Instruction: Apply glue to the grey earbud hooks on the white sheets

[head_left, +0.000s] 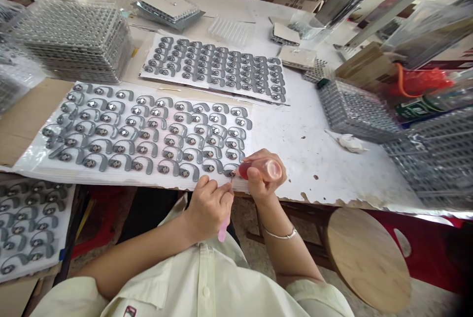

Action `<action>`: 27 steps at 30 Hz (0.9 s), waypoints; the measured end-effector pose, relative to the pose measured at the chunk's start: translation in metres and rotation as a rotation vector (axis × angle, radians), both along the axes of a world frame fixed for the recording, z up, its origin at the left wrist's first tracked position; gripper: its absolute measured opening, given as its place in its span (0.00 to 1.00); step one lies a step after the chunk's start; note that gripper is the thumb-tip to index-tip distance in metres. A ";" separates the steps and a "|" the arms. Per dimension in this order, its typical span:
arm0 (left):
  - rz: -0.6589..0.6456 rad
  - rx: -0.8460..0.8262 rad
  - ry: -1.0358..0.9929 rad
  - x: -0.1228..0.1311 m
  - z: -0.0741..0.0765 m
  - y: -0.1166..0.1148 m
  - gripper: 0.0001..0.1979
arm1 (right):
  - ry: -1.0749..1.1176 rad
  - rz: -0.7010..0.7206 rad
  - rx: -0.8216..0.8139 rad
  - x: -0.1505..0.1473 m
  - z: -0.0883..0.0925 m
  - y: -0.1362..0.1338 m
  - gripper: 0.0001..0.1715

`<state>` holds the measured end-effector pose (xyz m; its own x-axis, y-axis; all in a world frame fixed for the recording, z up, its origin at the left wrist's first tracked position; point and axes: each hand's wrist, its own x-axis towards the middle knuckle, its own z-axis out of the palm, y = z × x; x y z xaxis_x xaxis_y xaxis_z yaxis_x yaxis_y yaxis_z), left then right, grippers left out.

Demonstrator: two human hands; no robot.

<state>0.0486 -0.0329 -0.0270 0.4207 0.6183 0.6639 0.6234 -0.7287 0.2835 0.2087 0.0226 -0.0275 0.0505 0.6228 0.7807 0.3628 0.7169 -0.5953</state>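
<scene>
My right hand (263, 176) is wrapped around a translucent squeeze bottle (260, 168) with reddish contents. The bottle lies tilted, its thin nozzle pointing left at a grey hook-shaped part (229, 171) in the front right corner of the white sheet (148, 179). Closed around a slim pink-handled tool (222, 231), my left hand (210, 204) is just in front of the same part. The tool's handle sticks out below the fist; its kind is hidden by my fingers. Rows of similar grey parts (144, 148), each with a small round metallic piece, cover the sheet.
Behind lies a second sheet of grey parts (214, 66). Stacked clear trays (74, 36) stand at the left, more trays (354, 108) at the right. A crumpled tissue (351, 143) lies near them. Below the table are a round wooden stool (367, 258) and another filled sheet (29, 228).
</scene>
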 end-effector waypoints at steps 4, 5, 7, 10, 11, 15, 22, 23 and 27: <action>0.008 0.002 0.001 0.000 0.002 0.001 0.07 | 0.007 -0.007 0.003 -0.001 0.000 0.000 0.08; 0.010 0.002 0.004 0.000 0.002 0.001 0.07 | 0.009 -0.015 0.008 -0.001 0.000 0.000 0.08; 0.015 -0.001 0.012 0.001 0.003 0.000 0.07 | 0.019 -0.039 0.015 0.000 -0.001 0.001 0.09; 0.013 -0.002 0.021 0.001 0.003 0.000 0.07 | 0.038 -0.058 0.013 0.000 -0.002 0.001 0.11; 0.014 -0.001 0.023 0.000 0.003 0.000 0.07 | 0.040 -0.055 0.011 0.000 -0.002 0.001 0.11; 0.018 -0.001 0.019 0.000 0.002 0.000 0.07 | 0.034 -0.024 0.005 0.000 -0.002 0.001 0.09; 0.023 -0.018 0.013 0.001 0.000 -0.001 0.09 | 0.025 -0.030 0.020 0.002 -0.003 0.002 0.09; 0.023 -0.021 0.014 0.001 0.000 -0.001 0.09 | 0.023 -0.033 0.026 0.002 -0.004 0.002 0.09; 0.027 -0.022 0.012 0.001 0.000 -0.002 0.09 | 0.016 -0.053 0.049 0.003 -0.006 0.002 0.09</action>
